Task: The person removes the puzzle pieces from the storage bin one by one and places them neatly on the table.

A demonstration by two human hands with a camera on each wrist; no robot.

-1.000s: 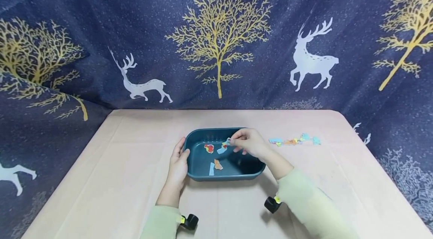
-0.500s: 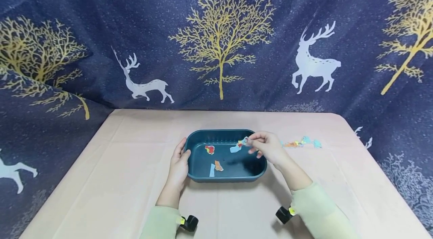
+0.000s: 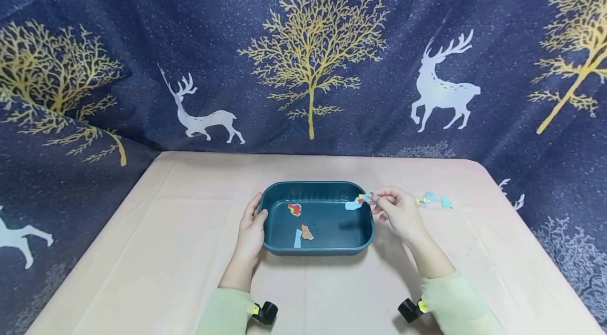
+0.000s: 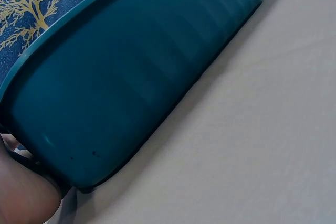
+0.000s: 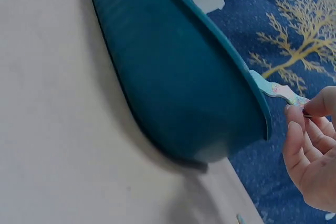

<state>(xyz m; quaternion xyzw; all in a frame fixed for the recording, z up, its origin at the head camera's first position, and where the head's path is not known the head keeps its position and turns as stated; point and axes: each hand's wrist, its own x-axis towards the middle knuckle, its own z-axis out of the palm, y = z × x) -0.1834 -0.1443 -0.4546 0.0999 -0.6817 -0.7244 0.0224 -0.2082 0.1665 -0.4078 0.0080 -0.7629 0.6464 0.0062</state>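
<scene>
Right hand (image 3: pixel 400 214) in a pinching grip on a multicoloured strip (image 3: pixel 352 205), at the right rim of a teal tray (image 3: pixel 317 250), left hand (image 3: pixel 251 228) holding the tray's left end, small pieces (image 3: pixel 295 209) inside, pale surface (image 3: pixel 166 240) beneath

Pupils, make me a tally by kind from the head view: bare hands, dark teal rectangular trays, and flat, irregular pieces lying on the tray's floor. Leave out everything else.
Bare hands, left hand and right hand: 2
Dark teal rectangular tray: 1
Flat pieces lying inside, red-and-yellow piece, orange piece, light-blue strip: 3
Total: 6
</scene>
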